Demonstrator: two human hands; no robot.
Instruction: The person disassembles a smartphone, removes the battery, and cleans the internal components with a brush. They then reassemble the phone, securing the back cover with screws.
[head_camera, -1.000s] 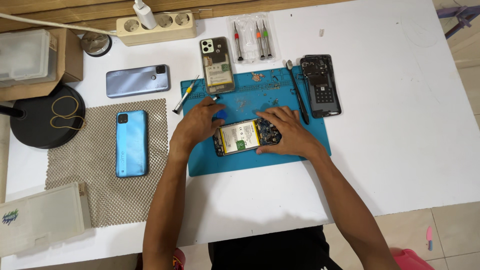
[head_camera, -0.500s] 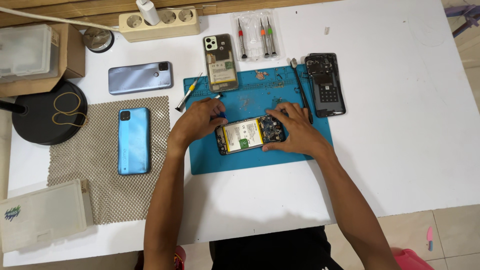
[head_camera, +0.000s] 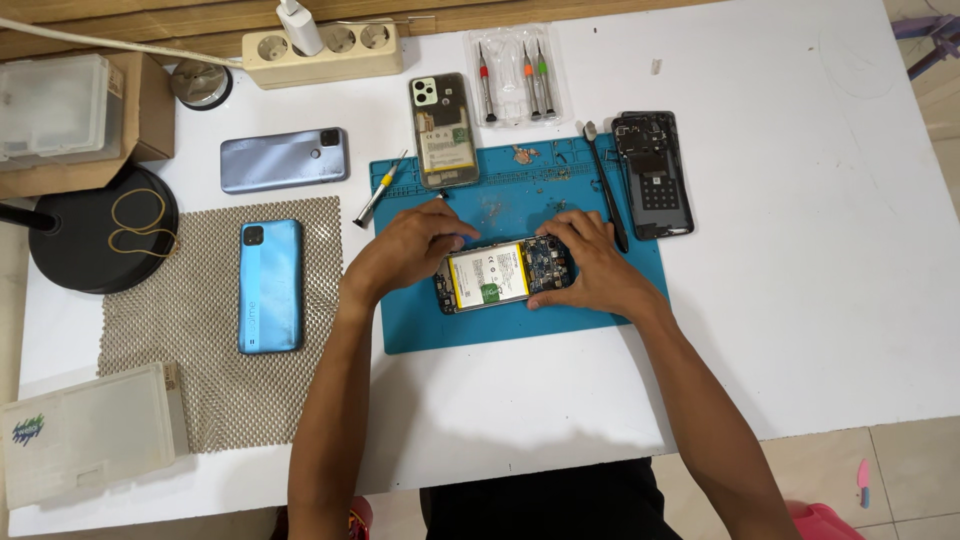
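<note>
Both hands are resting on an opened phone (head_camera: 503, 274) lying across the middle of the blue work mat (head_camera: 600, 300) on the white bench (head_camera: 800, 250): the left hand (head_camera: 408, 247) is closing its grip over the phone's left end, the right hand (head_camera: 590, 264) is pressing curled fingers on its right end, and a white battery label with a green patch is showing between them. A clear pack of screwdrivers (head_camera: 512, 72) with red, orange and green collars is lying beyond the mat, and a clear lidded box (head_camera: 90, 432) carrying a small green sticker is sitting at the bench's near left corner.
</note>
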